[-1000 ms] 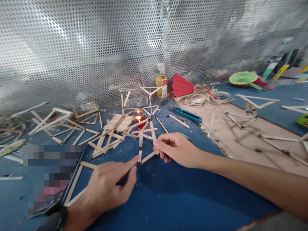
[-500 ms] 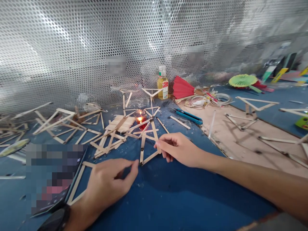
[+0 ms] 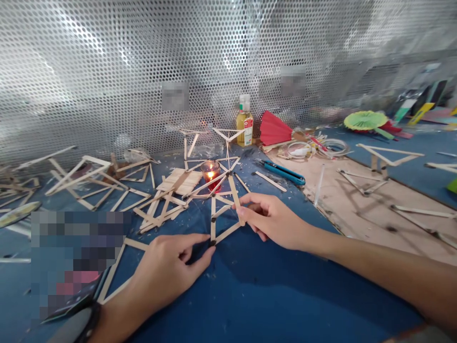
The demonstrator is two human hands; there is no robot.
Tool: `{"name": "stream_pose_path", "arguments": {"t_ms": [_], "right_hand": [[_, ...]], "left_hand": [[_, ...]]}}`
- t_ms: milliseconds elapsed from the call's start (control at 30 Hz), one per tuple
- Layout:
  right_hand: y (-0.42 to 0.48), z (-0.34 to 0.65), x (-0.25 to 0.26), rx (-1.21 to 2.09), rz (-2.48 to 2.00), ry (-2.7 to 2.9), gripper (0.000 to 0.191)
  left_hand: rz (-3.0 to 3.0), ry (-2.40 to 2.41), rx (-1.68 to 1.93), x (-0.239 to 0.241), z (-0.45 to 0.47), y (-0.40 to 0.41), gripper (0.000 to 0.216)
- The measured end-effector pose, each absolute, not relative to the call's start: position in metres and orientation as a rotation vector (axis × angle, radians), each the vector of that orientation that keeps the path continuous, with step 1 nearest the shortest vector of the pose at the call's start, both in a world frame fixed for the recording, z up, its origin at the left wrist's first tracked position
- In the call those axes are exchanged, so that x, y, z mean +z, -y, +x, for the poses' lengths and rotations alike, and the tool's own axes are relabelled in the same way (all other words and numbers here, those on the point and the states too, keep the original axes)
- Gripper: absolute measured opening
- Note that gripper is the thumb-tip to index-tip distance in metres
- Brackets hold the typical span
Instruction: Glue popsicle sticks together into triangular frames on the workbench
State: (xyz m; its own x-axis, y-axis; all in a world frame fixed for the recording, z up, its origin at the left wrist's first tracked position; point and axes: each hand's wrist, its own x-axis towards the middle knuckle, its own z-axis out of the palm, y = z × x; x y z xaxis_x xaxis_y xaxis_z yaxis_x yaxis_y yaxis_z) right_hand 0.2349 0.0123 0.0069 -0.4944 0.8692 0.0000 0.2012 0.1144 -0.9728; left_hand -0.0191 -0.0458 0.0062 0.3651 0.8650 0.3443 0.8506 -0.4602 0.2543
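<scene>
In the head view we see a stick frame [image 3: 224, 209] of pale flat wooden sticks joined at their ends, lying flat on the blue counter [image 3: 250, 295] near the middle of the scene. Its nearest part is a narrow triangle whose long axis runs near to far, with the pointed corner toward us and longer sticks reaching away toward a lit candle in a red glass [image 3: 210, 172]. The left hand [image 3: 171, 274] rests on the counter just near and left of the frame, fingers loosely curled, its index fingertip and thumb touching the near corner where the sticks meet; it grips nothing. The right hand [image 3: 274, 221] comes in from the right and pinches the frame's right corner between thumb and forefinger, the other fingers tucked under. Far left lie more stick triangles [image 3: 96, 183], scattered. Farther back stands a small bottle of yellow liquid [image 3: 244, 121] against the perforated metal wall, and a blue cutter [image 3: 285, 172] lies to the right.
</scene>
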Motion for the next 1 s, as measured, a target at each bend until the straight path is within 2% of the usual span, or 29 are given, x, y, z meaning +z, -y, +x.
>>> {"name": "stream_pose_path", "arguments": {"t_ms": [400, 1000], "right_hand": [[-0.0131, 0.2341, 0.0102, 1.455, -1.096, 1.764, 0.022], [-0.0120, 0.2333, 0.0082, 1.353, -0.969, 1.780, 0.018]], "left_hand": [[2.439, -1.651, 0.504, 0.0068, -0.0195, 0.0422, 0.031], [2.540, -1.513, 0.596, 0.0045, -0.0188, 0.0421, 0.023]]}}
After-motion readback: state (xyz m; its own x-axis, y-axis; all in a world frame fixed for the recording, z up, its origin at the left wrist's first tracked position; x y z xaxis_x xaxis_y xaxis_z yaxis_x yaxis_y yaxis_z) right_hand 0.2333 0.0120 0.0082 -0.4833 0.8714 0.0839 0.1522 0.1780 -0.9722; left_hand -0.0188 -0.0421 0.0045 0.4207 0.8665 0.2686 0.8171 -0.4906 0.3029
